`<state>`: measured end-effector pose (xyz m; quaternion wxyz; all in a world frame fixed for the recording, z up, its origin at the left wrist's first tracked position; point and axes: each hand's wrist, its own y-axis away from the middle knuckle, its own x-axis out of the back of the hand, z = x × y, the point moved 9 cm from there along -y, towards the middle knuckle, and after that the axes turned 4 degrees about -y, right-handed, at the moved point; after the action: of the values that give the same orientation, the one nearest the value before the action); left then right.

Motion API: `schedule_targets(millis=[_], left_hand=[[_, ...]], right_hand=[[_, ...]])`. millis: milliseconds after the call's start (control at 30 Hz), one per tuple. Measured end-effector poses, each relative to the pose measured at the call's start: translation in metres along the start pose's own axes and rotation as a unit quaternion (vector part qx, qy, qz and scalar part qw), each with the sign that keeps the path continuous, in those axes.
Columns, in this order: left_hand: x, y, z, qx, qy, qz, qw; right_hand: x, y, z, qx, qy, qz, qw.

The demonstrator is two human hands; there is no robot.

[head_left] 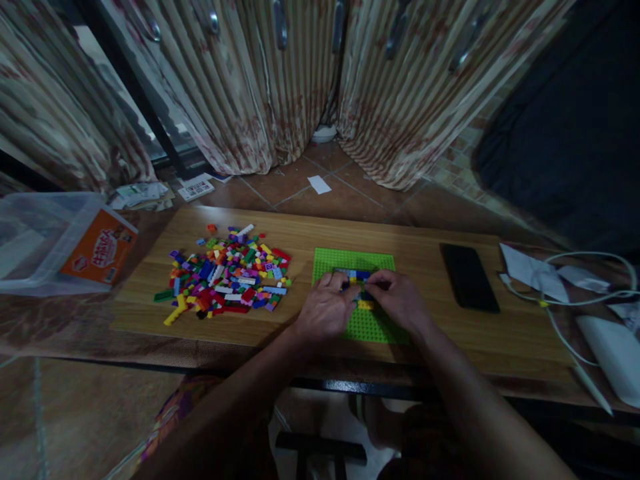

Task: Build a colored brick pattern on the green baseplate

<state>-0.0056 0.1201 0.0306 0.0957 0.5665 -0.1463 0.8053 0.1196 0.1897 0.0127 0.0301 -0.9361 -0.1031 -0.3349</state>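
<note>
A green studded baseplate [383,327] lies on the wooden board, and a low structure of toy bricks [365,305] in blue, yellow and grey stands on it. My left hand [327,307] curls over the left side of this structure, its fingers and thumb closed against the bricks. From the right, my right hand [400,299] reaches in with thumb and forefinger pinched at the structure's right side. Whatever sits in that pinch is too small and dark to name. Both hands cover part of the bricks.
Left on the wooden board [310,230] is a pile of loose coloured bricks [227,273]. A black phone [469,277] lies at the right, with a white cable [590,255] and a white power bank [610,357] beyond. A clear plastic bin [50,267] stands far left.
</note>
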Motion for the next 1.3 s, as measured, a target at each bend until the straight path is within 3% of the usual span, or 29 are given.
schedule_targets(millis=[567, 967, 1300], left_hand=[[-0.004, -0.004, 0.014, 0.007, -0.127, -0.019, 0.992], [-0.001, -0.005, 0.022, 0.016, -0.115, -0.026, 0.993], [0.008, 0.003, 0.012, 0.013, -0.041, 0.039, 0.998]], right_hand=[[-0.006, -0.007, 0.009, -0.069, -0.052, -0.023, 0.996], [-0.006, -0.008, 0.015, -0.068, -0.042, -0.009, 0.997], [-0.005, -0.011, 0.02, -0.038, 0.023, -0.057, 0.997]])
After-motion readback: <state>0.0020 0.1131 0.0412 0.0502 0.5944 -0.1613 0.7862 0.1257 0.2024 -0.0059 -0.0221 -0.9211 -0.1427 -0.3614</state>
